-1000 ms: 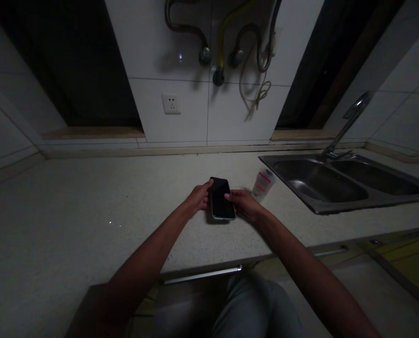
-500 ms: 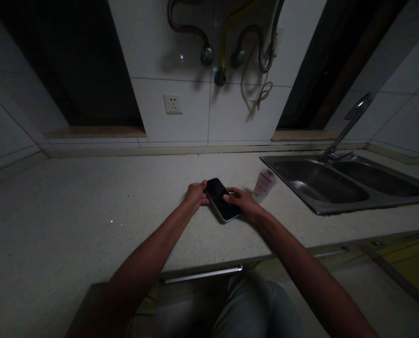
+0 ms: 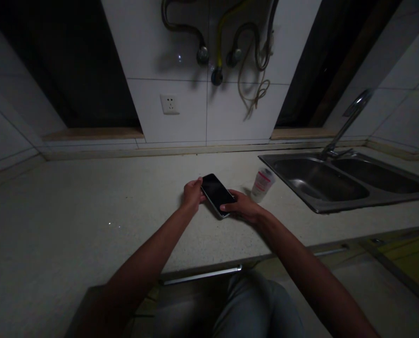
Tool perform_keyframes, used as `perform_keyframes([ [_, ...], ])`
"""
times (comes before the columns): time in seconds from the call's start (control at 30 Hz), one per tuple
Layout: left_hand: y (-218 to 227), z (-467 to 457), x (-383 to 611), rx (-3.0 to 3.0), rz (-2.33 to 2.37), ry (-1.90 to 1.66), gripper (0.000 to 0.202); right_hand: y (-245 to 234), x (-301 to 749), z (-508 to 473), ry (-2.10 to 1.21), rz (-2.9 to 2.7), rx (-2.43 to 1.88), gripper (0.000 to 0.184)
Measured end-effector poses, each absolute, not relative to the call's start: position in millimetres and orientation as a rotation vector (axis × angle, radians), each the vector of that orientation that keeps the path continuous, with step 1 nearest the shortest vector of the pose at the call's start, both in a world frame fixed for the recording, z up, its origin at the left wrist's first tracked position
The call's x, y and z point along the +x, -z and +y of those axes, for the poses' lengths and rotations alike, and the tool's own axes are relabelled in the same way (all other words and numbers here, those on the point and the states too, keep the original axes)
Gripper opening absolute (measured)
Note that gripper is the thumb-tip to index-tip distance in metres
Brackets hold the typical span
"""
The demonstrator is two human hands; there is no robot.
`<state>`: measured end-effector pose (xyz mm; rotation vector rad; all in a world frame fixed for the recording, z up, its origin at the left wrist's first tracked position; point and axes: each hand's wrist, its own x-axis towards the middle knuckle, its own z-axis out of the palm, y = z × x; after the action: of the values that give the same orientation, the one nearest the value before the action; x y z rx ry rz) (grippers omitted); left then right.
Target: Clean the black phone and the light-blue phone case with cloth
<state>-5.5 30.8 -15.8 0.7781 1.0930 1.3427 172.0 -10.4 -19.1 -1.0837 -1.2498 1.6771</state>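
The phone (image 3: 216, 193) is held in both hands over the tabletop (image 3: 72, 211), between its front and back edges, dark screen up. It lies slantwise, its far end toward the tabletop's left; whether it touches the surface, I cannot tell. The left hand (image 3: 193, 193) has its grip closed on the phone's left edge near the far end, thumb at the corner. The right hand (image 3: 243, 206) grips the near end, thumb over the screen, fingers partly hidden by the right edge. A clear cup (image 3: 262, 184) with pink markings stands just beyond the right hand, near the sink (image 3: 317, 208) set into the tabletop's right part.
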Motion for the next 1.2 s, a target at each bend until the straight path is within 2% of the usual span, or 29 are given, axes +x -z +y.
perform_keyframes([
  [0.13,13,33,-7,0.684,1.062,-1.246,0.026,19,172,-10,-1.745,-1.173,-1.053,0.057],
  [0.27,13,34,-7,0.670,1.047,-1.172,0.010,19,173,-10,-1.716,-1.135,-1.076,0.059],
  [0.43,12,34,-12,0.826,1.106,-1.120,0.007,21,173,-10,-1.617,-1.256,-1.041,0.061],
  [0.57,10,38,-20,0.906,1.167,-1.090,0.006,31,175,-2,-1.575,-1.321,-1.018,0.048],
  [0.7,11,43,-26,0.956,1.233,-1.021,0.010,44,180,9,-1.305,-1.422,-1.114,0.045],
  [0.97,22,49,-33,1.109,1.388,-0.931,0.016,45,185,11,-0.554,-1.828,-1.339,0.026],
  [1.07,26,51,-33,1.160,1.411,-0.876,0.016,42,185,8,-0.423,-1.902,-1.372,0.025],
  [1.2,26,49,-35,1.272,1.463,-0.821,0.016,43,183,6,-0.407,-1.996,-1.371,0.024],
])
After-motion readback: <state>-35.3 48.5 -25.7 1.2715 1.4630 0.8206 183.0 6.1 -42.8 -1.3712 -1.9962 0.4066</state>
